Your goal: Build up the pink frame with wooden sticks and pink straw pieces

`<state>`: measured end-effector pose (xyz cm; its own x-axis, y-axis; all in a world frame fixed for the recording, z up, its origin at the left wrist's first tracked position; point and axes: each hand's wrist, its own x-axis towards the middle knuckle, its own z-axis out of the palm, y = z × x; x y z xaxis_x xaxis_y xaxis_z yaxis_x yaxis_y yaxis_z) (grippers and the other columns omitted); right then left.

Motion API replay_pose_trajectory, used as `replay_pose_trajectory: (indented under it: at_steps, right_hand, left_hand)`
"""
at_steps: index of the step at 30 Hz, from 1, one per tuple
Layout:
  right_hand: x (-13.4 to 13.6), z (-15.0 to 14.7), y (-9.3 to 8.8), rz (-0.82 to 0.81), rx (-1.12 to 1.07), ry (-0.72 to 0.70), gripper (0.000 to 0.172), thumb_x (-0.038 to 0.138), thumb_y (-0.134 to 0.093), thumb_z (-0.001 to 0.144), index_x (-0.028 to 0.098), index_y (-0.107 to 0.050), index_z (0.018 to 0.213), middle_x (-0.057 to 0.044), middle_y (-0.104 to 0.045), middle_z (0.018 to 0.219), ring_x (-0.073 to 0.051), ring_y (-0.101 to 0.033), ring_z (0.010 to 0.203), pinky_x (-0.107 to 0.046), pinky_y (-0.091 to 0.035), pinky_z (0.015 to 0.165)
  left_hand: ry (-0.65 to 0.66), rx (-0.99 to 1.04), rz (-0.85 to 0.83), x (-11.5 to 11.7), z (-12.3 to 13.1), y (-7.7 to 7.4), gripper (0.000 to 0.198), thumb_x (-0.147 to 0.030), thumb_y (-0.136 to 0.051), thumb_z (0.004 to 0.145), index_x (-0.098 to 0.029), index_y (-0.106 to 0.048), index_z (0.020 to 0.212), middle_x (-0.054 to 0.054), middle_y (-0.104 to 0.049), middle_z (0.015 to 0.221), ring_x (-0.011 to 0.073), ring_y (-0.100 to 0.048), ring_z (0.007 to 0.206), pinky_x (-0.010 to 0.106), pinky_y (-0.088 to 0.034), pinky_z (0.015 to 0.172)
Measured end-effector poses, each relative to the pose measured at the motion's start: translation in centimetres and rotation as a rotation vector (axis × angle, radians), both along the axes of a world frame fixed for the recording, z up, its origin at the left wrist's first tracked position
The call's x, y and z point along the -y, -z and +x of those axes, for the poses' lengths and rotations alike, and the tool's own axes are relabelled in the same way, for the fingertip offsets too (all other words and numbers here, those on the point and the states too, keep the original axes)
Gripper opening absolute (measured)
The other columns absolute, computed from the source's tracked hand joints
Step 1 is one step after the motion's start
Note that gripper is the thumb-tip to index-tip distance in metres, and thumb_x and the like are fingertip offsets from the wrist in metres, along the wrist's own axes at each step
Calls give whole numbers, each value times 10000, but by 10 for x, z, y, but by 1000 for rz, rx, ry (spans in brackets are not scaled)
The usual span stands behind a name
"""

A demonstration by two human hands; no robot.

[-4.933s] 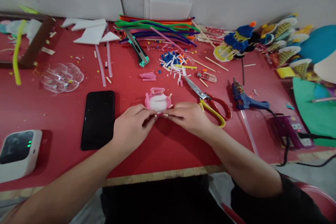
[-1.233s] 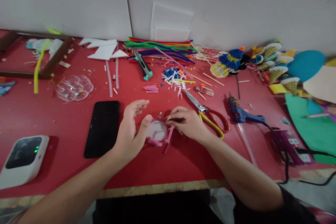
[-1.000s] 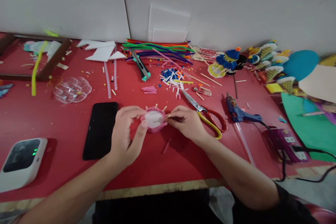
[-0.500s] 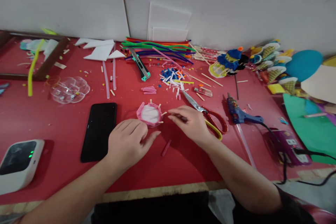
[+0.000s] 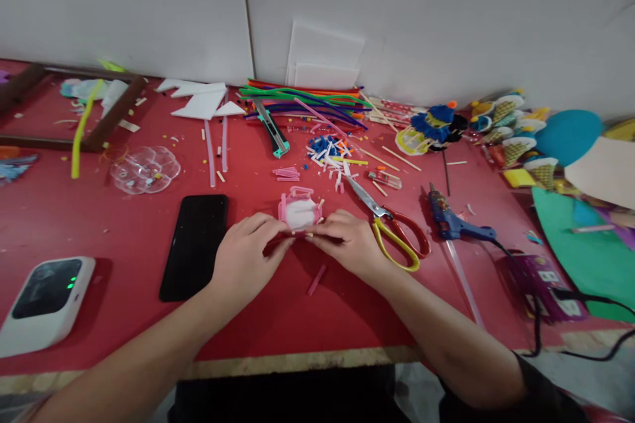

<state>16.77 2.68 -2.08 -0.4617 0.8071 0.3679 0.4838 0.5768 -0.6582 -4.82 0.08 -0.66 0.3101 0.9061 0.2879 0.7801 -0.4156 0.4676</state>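
A small round craft piece (image 5: 300,214) with a white middle, a pink rim and short wooden sticks at its edge lies on the red table between my hands. My left hand (image 5: 251,248) pinches its near left edge between thumb and fingers. At the near right edge, my right hand (image 5: 350,244) is closed in a pinch on the same rim. The fingertips hide part of the near side. Just below lies a loose pink strip (image 5: 317,279). Scissors (image 5: 380,210) with red and yellow handles rest beside my right hand, and a black phone (image 5: 194,248) beside my left.
A blue glue gun (image 5: 454,218) with a cord lies at right, near a purple box (image 5: 540,284). Behind are a pink strip pile (image 5: 286,174), cut bits (image 5: 330,151), a cutter knife (image 5: 272,129) and pipe cleaners (image 5: 307,98). A white device (image 5: 47,301) stands at left.
The round craft piece has turned, its wooden sticks now pointing elsewhere. My left thumb has closed to the fingers, and my right hand has moved in to the rim. The view has shifted slightly.
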Motion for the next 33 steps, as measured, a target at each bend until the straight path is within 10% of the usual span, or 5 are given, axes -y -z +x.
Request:
replay_pose_trajectory:
  at_steps: [33]
  right_hand:
    - [2, -1, -1, 44, 65, 78, 149, 275, -629, 911, 217, -753, 853, -41, -678, 719, -173, -563, 688, -293, -451, 648]
  left_hand:
    - [-23, -147, -24, -3, 5, 4, 204, -258, -538, 929, -220, -738, 942, 47, -694, 788, 240, -634, 752, 367, -461, 688]
